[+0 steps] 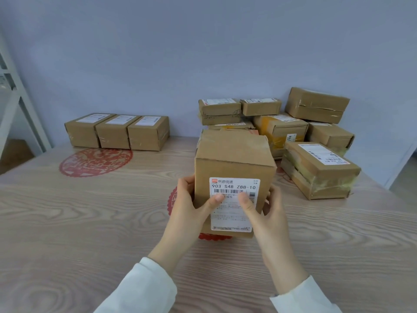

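A brown cardboard parcel (232,159) stands on end in the middle of the wooden table (90,222), its white shipping label (234,220) facing me. My left hand (189,206) grips its left side, thumb pressed on the label. My right hand (266,213) holds the right side, thumb also on the label, fingers wrapped behind the box. The parcel's lower edge is tilted toward me above a red paper-cut decal (214,236).
A row of three like-sized labelled boxes (117,132) stands at the back left against the blue wall. A loose pile of several taped parcels (293,125) fills the back right, one long box (318,170) nearest. A round red decal (94,161) marks the table. White shelving (13,98) stands at far left.
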